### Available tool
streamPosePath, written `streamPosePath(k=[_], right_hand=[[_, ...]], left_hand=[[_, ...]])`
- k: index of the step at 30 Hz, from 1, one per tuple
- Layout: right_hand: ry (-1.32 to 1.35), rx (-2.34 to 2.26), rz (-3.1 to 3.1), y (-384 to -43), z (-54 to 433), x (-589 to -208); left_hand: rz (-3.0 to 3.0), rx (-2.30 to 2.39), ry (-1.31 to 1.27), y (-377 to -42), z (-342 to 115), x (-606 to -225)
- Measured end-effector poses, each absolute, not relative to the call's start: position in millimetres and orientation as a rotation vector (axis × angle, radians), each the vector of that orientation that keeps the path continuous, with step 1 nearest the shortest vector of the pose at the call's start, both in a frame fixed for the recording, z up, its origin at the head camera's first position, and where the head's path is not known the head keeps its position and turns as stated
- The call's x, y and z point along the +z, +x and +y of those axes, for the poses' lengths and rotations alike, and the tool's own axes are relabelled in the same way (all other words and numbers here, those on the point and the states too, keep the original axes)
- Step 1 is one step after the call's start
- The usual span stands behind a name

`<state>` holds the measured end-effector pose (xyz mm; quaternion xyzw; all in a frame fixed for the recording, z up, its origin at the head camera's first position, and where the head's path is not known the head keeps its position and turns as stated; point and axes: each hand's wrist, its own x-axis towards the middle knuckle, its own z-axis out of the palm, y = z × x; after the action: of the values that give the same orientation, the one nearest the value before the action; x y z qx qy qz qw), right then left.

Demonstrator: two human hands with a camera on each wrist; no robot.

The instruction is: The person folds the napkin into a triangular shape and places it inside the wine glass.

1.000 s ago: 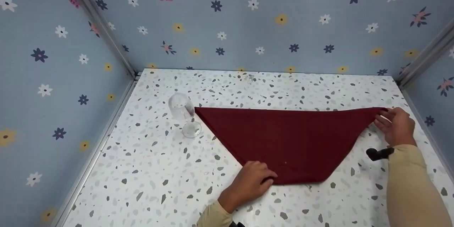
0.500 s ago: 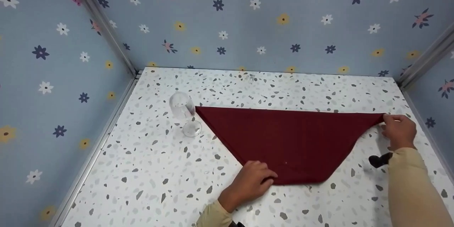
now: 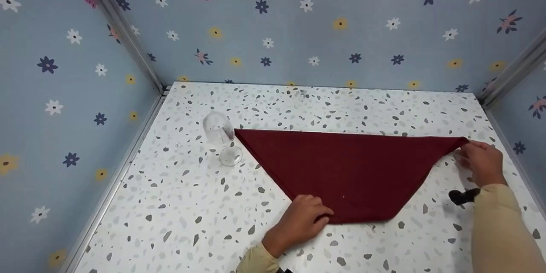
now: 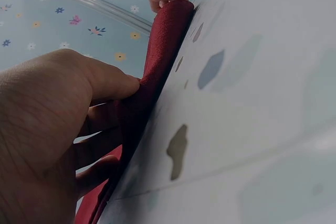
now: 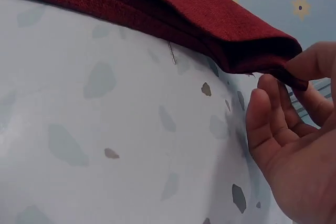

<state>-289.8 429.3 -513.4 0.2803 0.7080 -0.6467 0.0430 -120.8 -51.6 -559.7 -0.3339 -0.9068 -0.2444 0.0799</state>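
Observation:
A dark red cloth napkin (image 3: pixel 345 166) lies folded on the speckled tabletop, its long straight edge at the back and a shorter fold in front. At the front left fold, my left hand (image 3: pixel 298 218) pinches the cloth; in the left wrist view its thumb (image 4: pixel 118 81) lies on the fold with the fingers behind. My right hand (image 3: pixel 484 162) holds the right corner between thumb and fingers. That corner is lifted a little off the table, and the right wrist view shows the cloth layers (image 5: pixel 252 51) gaping beside the fingers. Part of the left fingers is hidden by the cloth.
A clear stemmed glass (image 3: pixel 230 156) is just left of the napkin's left corner. The white speckled tabletop (image 3: pixel 170 204) is bounded by a flowered blue wall panel (image 3: pixel 290 30) at the back, with more panels at both sides.
My right hand has shifted slightly toward me and to the right, changing its grip on the corner and drawing the back edge straighter. The left hand stays in place.

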Motion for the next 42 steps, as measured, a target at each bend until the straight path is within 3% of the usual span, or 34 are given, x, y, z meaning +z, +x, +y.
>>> streamPosePath(k=[6,14,19,26,32,42], right_hand=[[0.845,-2.027,2.277,-282.4,438.1,-515.7],[0.904,-1.329,2.786,-280.0,443.0,-518.3],[0.984,-1.653,2.544,-275.4,443.7,-517.8],[0.946,-1.635,2.521,-263.8,437.5,-515.1],[1.006,-1.962,2.364,-245.0,417.2,-519.4],[0.768,-2.17,2.275,-223.4,375.0,-526.7]], left_hand=[[-2.703,-0.753,-1.015,-119.4,-46.2,-561.2],[-2.696,-0.782,-1.026,-114.9,-38.7,-564.1],[-2.691,-0.786,-1.029,-112.8,-34.5,-566.5],[-2.692,-0.792,-1.009,-111.6,-34.3,-566.1],[-2.671,-0.822,-1.003,-113.4,-36.0,-567.0],[-2.705,-0.769,-0.996,-122.0,-45.5,-562.5]])
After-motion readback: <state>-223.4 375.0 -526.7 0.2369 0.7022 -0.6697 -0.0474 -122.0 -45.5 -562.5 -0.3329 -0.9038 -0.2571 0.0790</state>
